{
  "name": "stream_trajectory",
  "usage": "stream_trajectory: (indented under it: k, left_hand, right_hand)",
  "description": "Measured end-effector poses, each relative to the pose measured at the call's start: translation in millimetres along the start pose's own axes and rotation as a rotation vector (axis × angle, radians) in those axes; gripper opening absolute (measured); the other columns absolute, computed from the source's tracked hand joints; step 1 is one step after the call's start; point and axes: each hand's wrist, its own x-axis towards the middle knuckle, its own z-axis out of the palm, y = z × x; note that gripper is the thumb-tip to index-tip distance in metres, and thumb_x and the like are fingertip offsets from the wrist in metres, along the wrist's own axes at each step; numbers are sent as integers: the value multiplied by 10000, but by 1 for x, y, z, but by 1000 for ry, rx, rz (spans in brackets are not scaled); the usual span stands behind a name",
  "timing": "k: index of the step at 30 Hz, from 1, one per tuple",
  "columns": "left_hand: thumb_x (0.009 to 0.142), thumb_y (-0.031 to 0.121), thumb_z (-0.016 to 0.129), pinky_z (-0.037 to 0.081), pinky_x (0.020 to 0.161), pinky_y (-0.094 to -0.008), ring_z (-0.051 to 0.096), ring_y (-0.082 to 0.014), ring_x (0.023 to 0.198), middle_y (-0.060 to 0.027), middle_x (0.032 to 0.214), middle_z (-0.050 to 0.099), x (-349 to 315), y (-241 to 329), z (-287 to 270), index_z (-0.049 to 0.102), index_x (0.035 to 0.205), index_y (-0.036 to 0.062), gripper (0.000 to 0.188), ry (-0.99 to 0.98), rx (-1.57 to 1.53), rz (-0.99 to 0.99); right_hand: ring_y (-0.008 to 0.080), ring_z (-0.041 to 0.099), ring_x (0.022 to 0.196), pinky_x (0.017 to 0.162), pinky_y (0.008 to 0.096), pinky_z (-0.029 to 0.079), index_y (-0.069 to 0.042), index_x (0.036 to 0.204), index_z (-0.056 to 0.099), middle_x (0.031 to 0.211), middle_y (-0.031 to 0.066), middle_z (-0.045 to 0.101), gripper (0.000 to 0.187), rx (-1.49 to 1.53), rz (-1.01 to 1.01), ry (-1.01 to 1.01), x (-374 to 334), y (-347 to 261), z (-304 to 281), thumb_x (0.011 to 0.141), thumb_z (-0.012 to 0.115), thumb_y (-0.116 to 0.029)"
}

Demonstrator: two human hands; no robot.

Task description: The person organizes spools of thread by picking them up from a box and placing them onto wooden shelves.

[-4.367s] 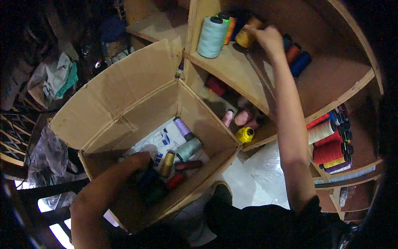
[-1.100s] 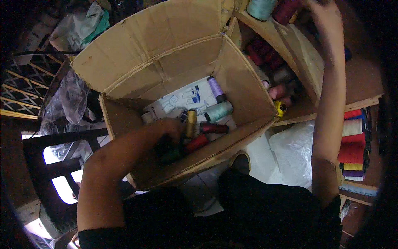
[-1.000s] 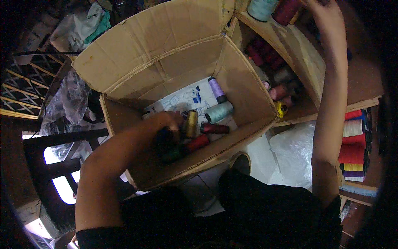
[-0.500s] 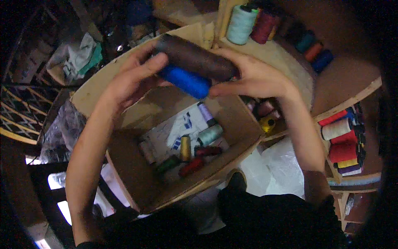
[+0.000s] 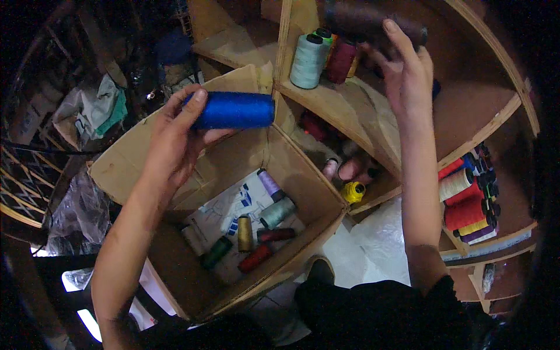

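Two spools in hand, one each, over an open box (image 5: 175,157).
Left hand (image 5: 175,137) grips a blue spool (image 5: 233,110) lying level above the box; right hand (image 5: 408,76), raised, holds a dark brown spool (image 5: 364,20) at the shelf (image 5: 326,102). Roughly six spools lie in the box, dimly seen.

The blue spool (image 5: 233,110) is wound thread with a silky sheen. Below it, the box (image 5: 128,157) is matt brown cardboard, creased at the flaps, with printed paper (image 5: 224,210) on its bottom. To the right of the box, the shelf (image 5: 326,99) is raw plywood, dull and rough-edged. The dark spool (image 5: 364,20) above the shelf looks matt. Crinkled clear plastic film (image 5: 373,242) lies below the shelf.
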Motion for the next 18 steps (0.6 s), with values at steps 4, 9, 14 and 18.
stream_trajectory:
  k: [4, 9, 14, 18]
  left_hand:
    - [878, 326, 553, 561, 756, -387, 566, -241, 965, -142, 1053, 499, 4, 0, -4, 444, 1111, -37, 445, 38, -28, 31]
    - [864, 343, 572, 564, 752, -388, 571, -261, 967, -163, 1038, 510, 1, 2, -1, 435, 1100, -73, 497, 36, -22, -8]
    - [867, 337, 570, 560, 762, -393, 566, -268, 976, -169, 1066, 500, 1, -4, -2, 418, 1119, -73, 504, 47, -38, -16]
    - [866, 329, 575, 557, 769, -400, 558, -273, 990, -168, 1076, 490, 0, -6, 0, 403, 1131, -77, 514, 62, -46, -35]
  right_hand:
    - [175, 595, 884, 777, 320, 496, 0, 1038, 556, 989, 88, 609, 387, -488, 30, 46, 24, 14, -34, 751, 697, -219]
    - [322, 612, 926, 829, 362, 472, 22, 1102, 548, 985, 217, 625, 609, -1119, 6, 74, 24, 64, -34, 635, 725, -326]
    - [285, 641, 823, 747, 358, 504, 21, 1067, 545, 878, 171, 645, 567, -1091, 20, 6, 11, 87, -26, 644, 753, -296]
    - [248, 653, 745, 676, 345, 519, 44, 1045, 544, 809, 146, 649, 556, -1054, -42, 27, 10, 104, -34, 653, 768, -280]
